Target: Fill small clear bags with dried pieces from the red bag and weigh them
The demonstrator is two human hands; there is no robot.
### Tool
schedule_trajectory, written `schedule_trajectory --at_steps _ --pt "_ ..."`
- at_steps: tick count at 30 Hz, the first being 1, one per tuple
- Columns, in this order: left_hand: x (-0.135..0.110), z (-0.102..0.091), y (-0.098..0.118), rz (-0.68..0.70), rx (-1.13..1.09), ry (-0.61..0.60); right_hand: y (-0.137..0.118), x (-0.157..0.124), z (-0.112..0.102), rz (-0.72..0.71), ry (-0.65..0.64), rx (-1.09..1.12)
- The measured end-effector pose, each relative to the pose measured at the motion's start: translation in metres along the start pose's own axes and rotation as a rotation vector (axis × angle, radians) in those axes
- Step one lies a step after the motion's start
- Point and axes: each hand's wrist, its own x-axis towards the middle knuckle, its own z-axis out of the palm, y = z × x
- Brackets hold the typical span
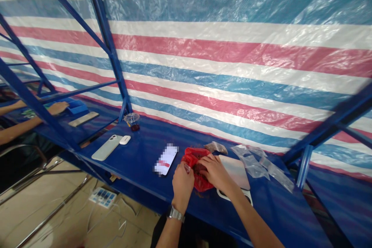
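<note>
1. The person is working at a red plastic bag (pixel 193 164) that is lying on the blue workbench (pixel 139 155), near its front edge and roughly in the middle of the scene. The bag is open at the top, and both hands are at its mouth.
2. Judging by how things lie, the work is sitting somewhere in its middle: the bag is already open and dark small contents are showing inside, but nothing dark is lying on the white board (pixel 236 170) just right of the bag, and the clear plastic pouches (pixel 258 164) further right are lying flat and look unfilled. A small crumpled packet (pixel 216 147) is resting just beyond the bag.
3. The left hand (pixel 182 182) is curling closed around the near-left edge of the bag, thumb on top, pinching the red film and holding it up. A metal watch (pixel 175 213) is sitting on that wrist.
4. The right hand (pixel 213 170) is reaching in from the right, palm down, fingers bent and dipping into the bag's mouth; whether they are gripping any of the contents I cannot tell, since the fingertips are hidden in the bag.
5. Both forearms are coming up from the near edge, the right one crossing over the white board.
6. Left of the bag a phone with a lit screen (pixel 165 159) is lying on the bench; farther left are a pale phone (pixel 107 147), a small white case (pixel 124 140) and a clear cup (pixel 132 121).
7. At the far left another person's hand (pixel 58 107) is resting on the next bench.
</note>
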Motion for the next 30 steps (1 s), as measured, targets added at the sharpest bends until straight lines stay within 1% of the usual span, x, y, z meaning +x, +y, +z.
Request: schedule_trajectory --at_steps 4,6,9,14,18,21,24,26,28,30 --pt "0.004 -0.004 -0.015 0.006 -0.085 0.087 0.013 0.003 -0.001 0.067 0.012 -0.016" --pt "0.007 -0.003 -0.020 0.010 -0.162 0.096 0.018 0.006 0.000 0.114 0.018 0.007" --pt "0.013 0.001 -0.026 0.008 -0.308 0.072 0.021 0.013 0.005 0.147 0.018 0.074" --pt "0.021 0.011 -0.032 0.003 -0.493 0.049 0.017 0.021 0.014 0.099 -0.010 0.166" --pt "0.022 0.016 -0.033 0.009 -0.554 0.034 0.014 0.024 0.016 0.062 -0.028 0.257" --pt "0.019 0.014 -0.033 0.027 -0.562 0.040 0.014 0.023 0.014 0.065 -0.019 0.316" --pt "0.014 0.007 -0.034 0.049 -0.535 0.099 0.015 0.017 0.010 0.058 -0.008 0.373" --pt "0.009 0.002 -0.036 0.086 -0.486 0.188 0.015 0.012 0.008 0.062 0.020 0.428" --pt "0.005 0.000 -0.040 0.177 -0.392 0.297 0.017 0.007 0.006 0.079 0.067 0.486" --pt "0.002 0.000 -0.043 0.291 -0.286 0.363 0.019 0.002 0.005 0.095 0.114 0.518"
